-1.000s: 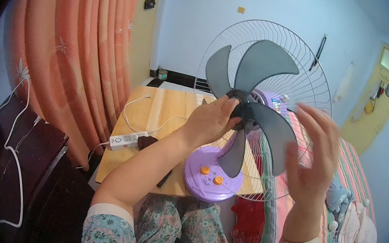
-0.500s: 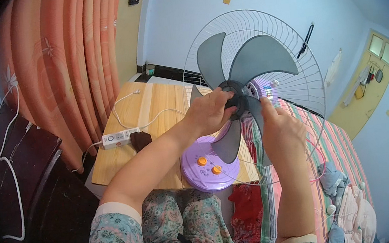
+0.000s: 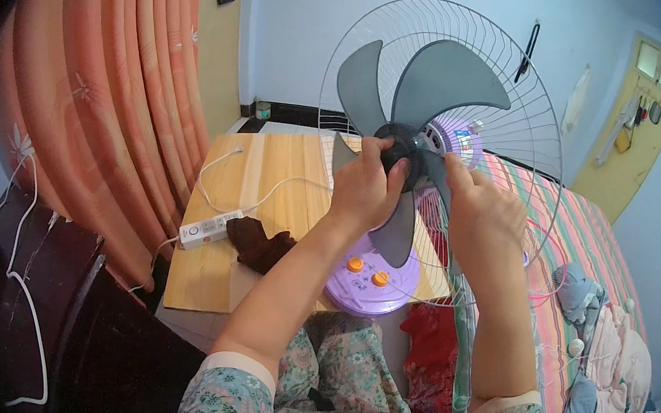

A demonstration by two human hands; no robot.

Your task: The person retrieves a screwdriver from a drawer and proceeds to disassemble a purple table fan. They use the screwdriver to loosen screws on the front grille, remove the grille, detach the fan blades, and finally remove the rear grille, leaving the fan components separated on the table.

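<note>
A fan with grey blades (image 3: 447,81) stands in front of me, its round wire rear grille (image 3: 533,144) behind the blades. My left hand (image 3: 368,189) pinches the dark hub piece (image 3: 402,146) at the blades' centre between thumb and fingers. Closed round one blade right of the hub is my right hand (image 3: 483,208), its index finger pointing up along the blade. Part of that blade is hidden by the hand. Behind the hub shows the purple motor housing (image 3: 463,141). Below lies the purple base (image 3: 374,296) with two orange knobs.
The wooden table (image 3: 267,160) carries a white power strip (image 3: 209,229), a white cord and a dark brown cloth (image 3: 257,244). A striped bed (image 3: 549,237) with clothes (image 3: 611,337) is at right. An orange curtain (image 3: 114,126) and dark furniture (image 3: 72,321) are at left.
The whole view has shifted slightly, uncovering more of the brown cloth. Both hands keep their places on the fan, and the blades look nearly unturned.
</note>
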